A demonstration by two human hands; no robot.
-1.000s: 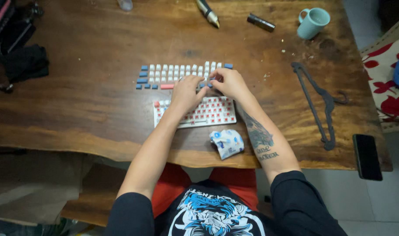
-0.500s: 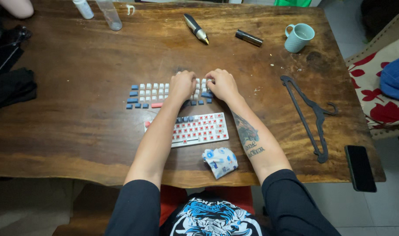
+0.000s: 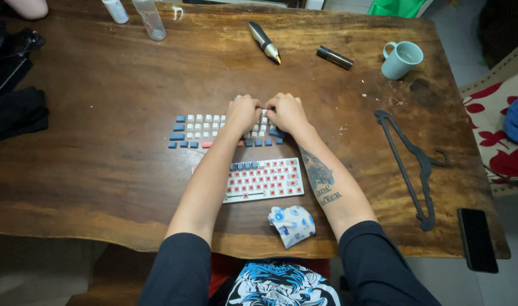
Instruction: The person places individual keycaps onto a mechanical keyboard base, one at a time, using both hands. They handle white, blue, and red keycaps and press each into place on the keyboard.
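Head view. Hidden: both hands cover the right part of the loose keycaps, and the fingertips curl under out of sight, so whether a cap is pinched cannot be told. The left forearm crosses the left end of the keyboard. A bare arm at 11 o'clock and two bottles at 12 o'clock are cut off by the frame edge. The keycaps are too small and too many are covered for an exact count.

Count: one keyboard, mostly stripped to red switches, with a short row of blue caps at its upper left; one keycap cluster in rows of white, blue and one red; one mug; one hanger; one phone; one crumpled cloth; one pen-like tool; one dark cylinder.

Fingers: left hand and right hand touch at the centre of the counter, fingers bent down onto the keycap rows, at 12 o'clock from the keyboard.
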